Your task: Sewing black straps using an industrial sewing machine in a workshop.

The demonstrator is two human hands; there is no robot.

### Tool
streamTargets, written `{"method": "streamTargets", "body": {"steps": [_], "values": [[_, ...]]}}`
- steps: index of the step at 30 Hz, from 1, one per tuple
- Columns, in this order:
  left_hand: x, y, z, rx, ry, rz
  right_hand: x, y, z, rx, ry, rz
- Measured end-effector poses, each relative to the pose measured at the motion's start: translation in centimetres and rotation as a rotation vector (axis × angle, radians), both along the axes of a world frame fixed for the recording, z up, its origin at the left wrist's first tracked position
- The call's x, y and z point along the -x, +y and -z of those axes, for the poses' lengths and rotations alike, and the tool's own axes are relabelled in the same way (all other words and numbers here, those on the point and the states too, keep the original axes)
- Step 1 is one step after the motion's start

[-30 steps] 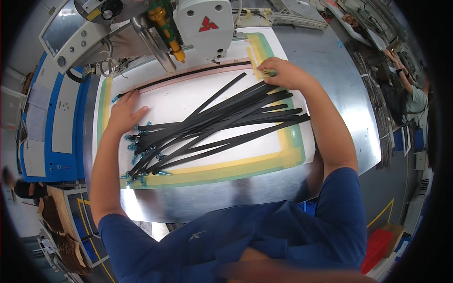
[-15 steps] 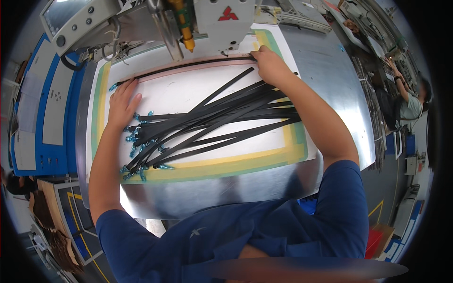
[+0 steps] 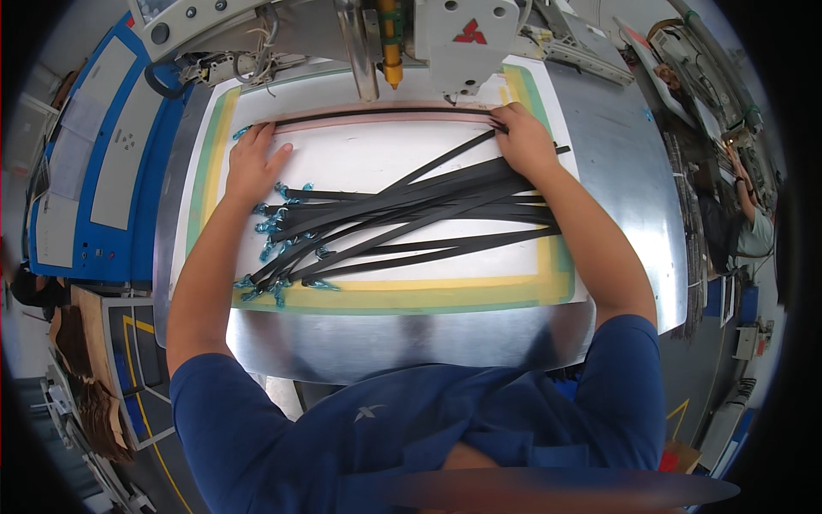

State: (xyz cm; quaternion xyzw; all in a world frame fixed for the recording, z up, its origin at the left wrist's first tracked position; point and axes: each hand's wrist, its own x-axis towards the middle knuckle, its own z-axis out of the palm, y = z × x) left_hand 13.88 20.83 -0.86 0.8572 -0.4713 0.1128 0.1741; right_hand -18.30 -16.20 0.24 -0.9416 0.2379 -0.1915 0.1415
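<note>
A: State of the hands?
B: Left hand [image 3: 255, 161]: fingers laid at the left end of a black strap [image 3: 385, 110], thumb spread away. Right hand [image 3: 524, 141]: fingers curled at the strap's right end; whether they pinch it or only press cannot be told.

A: Position of the strap?
B: Lengthwise along a pinkish strip [image 3: 342, 119], toward the far side of a white sheet [image 3: 342, 158] on the metal tabletop [image 3: 634, 206]. Teal wrapping [image 3: 241, 132] shows at its left end. Nearer the person, a loose pile of similar straps [image 3: 411, 199] lies crossed, wrapped ends leftward.

A: Expected handling?
B: Judged light and flexible, though firm enough to lie fairly straight; probably not fragile. Surface slip uncertain. Unsupported, the middle would likely sag or twist.

A: Best hold?
B: Both ends, lightly tensioned and kept flat. On the left, grip probably better on the bare band beside the wrapping, which looks loose and crinkled.
</note>
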Motion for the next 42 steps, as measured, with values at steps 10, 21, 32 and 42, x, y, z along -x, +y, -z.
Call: {"method": "streamTargets", "body": {"steps": [10, 21, 32, 42], "values": [[1.9, -1.8, -0.5, -0.075, 0.065, -0.036, 0.6, -0.7, -4.0, 0.059, 0.238, -0.021], [6.8, -7.7, -2.1, -0.185, -0.027, 0.167, 8.5, 9.0, -6.9, -0.025, 0.537, -0.525], [9.6, -11.8, -1.7, -0.188, -0.008, 0.386, 6.4, 1.2, -10.5, -0.209, 0.368, -0.509], [13.5, -17.6, -1.9, -0.268, 0.067, 0.494, -2.2, -1.9, -0.9, 0.018, 0.059, -0.084]]}}
